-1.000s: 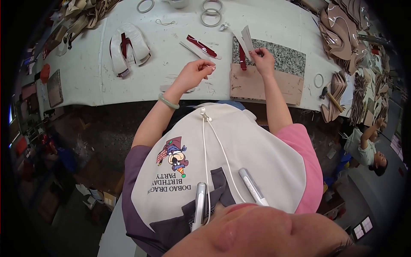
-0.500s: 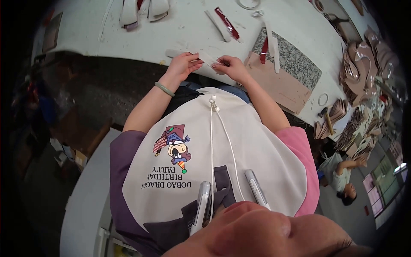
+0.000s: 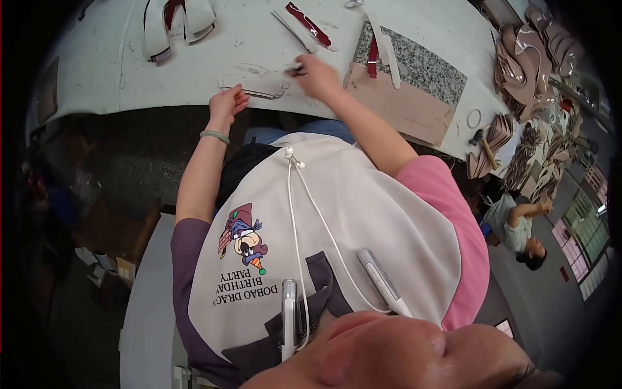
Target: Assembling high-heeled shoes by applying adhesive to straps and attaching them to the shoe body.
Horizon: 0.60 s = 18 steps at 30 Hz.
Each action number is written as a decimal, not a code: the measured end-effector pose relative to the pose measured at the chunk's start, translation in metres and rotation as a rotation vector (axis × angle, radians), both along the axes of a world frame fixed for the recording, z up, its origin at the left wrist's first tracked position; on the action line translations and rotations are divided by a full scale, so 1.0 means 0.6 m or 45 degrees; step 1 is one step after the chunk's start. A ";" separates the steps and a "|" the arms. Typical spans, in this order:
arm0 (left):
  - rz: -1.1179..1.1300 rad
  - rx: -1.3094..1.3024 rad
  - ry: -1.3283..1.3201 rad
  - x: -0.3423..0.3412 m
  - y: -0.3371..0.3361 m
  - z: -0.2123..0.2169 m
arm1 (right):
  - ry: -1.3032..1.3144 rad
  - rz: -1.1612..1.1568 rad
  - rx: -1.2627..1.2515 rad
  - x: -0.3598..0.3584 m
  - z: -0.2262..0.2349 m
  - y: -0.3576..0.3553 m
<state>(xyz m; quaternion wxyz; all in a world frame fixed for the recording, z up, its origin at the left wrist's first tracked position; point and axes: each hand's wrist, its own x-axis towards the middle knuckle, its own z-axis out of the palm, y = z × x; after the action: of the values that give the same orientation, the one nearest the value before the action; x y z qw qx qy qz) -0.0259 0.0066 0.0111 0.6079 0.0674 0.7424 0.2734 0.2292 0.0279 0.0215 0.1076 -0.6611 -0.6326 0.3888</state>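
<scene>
Near the front edge of the table, my left hand (image 3: 227, 105) pinches a long pale strip (image 3: 260, 86) by its left part. A thin dark line runs along the strip's near side, and its right end curves. My right hand (image 3: 315, 76) is raised just beyond the strip's right end, apart from it and smeared by motion. Its fingers are closed around a small dark thing (image 3: 296, 70), too blurred to name. Farther off lie a narrow grey-white strip (image 3: 295, 32) and a glossy dark red strip (image 3: 307, 26).
Right of my hands lie a speckled stone slab (image 3: 421, 61) and a pinkish-tan board (image 3: 395, 104), with red and white strips on top. Curved white pieces (image 3: 194, 19) sit at the far left. A hammer (image 3: 484, 149) and stacked brown pieces (image 3: 528, 61) are right. Another person (image 3: 518, 220) is beyond.
My hands have moved apart. The right has left the pale strip and gone up and away with the dark thing; the left has shifted left, still holding the strip.
</scene>
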 end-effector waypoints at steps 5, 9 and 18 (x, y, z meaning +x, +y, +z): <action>-0.132 -0.157 0.058 -0.021 0.007 0.014 | -0.257 -0.591 0.252 0.208 0.018 0.032; -0.430 -0.026 0.228 -0.007 0.035 0.076 | -0.371 -0.737 0.400 0.283 -0.057 0.047; -0.829 0.481 0.083 0.143 0.114 0.133 | -0.223 -0.710 0.397 0.271 -0.032 0.037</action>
<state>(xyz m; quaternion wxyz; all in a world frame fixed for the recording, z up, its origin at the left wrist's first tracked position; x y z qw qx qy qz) 0.0601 0.0753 0.0912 0.6159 0.4195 0.6375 0.1958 0.3920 0.0498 0.0022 0.2550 -0.8154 -0.4859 0.1847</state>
